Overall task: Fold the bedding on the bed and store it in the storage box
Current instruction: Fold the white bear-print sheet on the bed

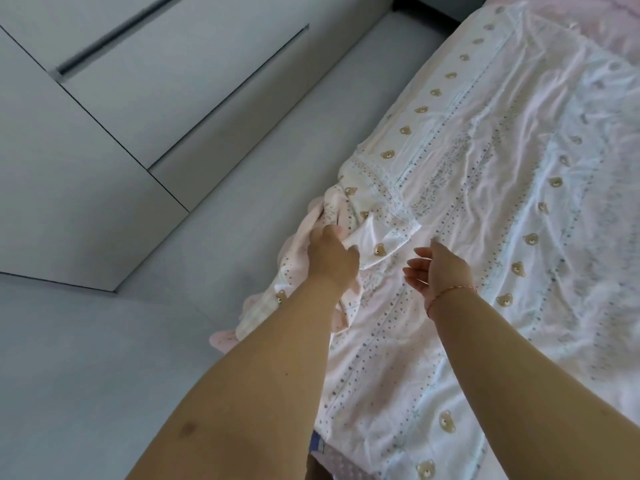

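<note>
A white and pale pink quilt (485, 209) with small brown bear prints and dotted stripes lies spread over the bed, filling the right half of the view. Its left edge is bunched and hangs off the bed side. My left hand (329, 256) grips that bunched edge, fingers curled into the fabric. My right hand (436, 268) hovers just above the quilt a little to the right, palm turned left with fingers straight. A thin red bracelet sits on that wrist. No storage box is in view.
Grey floor (104, 358) runs along the bed's left side. A pale grey wardrobe with flat doors (121, 98) stands at the upper left. A pink sheet (616, 26) shows at the bed's far corner.
</note>
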`<state>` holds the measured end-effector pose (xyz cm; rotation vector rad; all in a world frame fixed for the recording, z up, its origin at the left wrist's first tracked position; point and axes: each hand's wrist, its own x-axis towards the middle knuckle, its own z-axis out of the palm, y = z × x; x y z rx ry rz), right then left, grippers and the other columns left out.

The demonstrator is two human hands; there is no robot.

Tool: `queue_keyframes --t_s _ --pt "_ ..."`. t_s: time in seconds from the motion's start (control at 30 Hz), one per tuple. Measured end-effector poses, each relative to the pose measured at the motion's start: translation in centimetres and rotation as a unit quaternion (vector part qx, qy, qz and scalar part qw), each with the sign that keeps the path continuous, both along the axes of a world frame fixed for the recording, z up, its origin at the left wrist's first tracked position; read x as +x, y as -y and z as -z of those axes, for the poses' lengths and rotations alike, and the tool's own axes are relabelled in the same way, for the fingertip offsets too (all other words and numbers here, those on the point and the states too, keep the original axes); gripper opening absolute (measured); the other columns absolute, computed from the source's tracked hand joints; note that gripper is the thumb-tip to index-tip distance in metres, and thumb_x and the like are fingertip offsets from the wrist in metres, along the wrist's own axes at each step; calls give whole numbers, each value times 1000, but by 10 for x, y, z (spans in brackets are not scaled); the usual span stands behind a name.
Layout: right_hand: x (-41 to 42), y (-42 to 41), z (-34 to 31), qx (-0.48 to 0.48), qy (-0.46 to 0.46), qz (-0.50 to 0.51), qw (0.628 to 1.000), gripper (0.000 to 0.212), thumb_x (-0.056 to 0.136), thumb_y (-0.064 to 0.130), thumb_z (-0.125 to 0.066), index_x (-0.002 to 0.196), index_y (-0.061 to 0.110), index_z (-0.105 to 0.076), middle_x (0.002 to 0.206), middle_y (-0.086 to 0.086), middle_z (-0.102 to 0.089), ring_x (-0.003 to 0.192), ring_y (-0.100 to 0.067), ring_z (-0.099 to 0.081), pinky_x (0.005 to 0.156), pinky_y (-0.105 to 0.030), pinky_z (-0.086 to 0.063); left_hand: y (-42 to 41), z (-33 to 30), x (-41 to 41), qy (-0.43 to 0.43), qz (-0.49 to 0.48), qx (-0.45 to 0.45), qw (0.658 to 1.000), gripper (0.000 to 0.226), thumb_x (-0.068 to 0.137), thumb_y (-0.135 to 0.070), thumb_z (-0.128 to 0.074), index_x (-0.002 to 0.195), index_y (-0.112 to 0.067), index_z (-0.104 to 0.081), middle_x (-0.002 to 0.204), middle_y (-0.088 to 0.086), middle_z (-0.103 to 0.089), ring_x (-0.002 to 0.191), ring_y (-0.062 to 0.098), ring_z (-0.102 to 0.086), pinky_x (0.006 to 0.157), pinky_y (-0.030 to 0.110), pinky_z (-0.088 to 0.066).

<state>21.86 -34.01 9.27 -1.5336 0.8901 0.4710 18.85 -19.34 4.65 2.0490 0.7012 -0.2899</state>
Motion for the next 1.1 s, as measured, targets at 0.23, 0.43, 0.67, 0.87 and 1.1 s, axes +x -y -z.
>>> queue_keyframes --t_s 0.23,0.43,0.67,0.87,1.1 --pt "-1 4 4 8 -15 -3 1000 38 99 35 -42 78 8 -58 65 -6 -57 60 -19 -56 71 -33 -53 8 -8 23 -72 102 15 992 53 94 -34 -55 139 -14 -36 130 5 -53 108 27 -58 89 38 -50" --pt "3 4 0 13 -25 -11 1000 40 100 35 -41 78 7 -58 66 -6 -56 61 -19 -56 69 -32 -53 5 -20 31 -94 119 -72 986 27 86 -23 -68 107 -9 -59 94 8 -59 83 20 -61 60 25 -44" --pt "2 -9 -14 39 -37 -26 998 40 100 37 -41 79 7 -57 64 -5 -55 59 -18 -54 70 -30 -52 -8 -42 20 32 -177 -318 931 24 73 -2 -70 95 4 -61 82 11 -60 74 23 -59 66 36 -50" --pt "2 -23 -34 61 -24 -46 997 39 100 36 -41 79 7 -57 64 -6 -56 59 -19 -55 74 -33 -52 -61 -84 18 90 -337 -513 784 29 82 -16 -46 99 -5 -66 98 14 -67 94 33 -63 98 49 -43" --pt "2 -37 -61 73 -2 -66 995 40 100 36 -39 78 7 -56 64 -6 -55 58 -19 -53 66 -30 -50 -168 -137 18 123 -400 -226 880 44 89 -56 -56 110 -18 -62 108 5 -68 89 27 -68 79 42 -57"
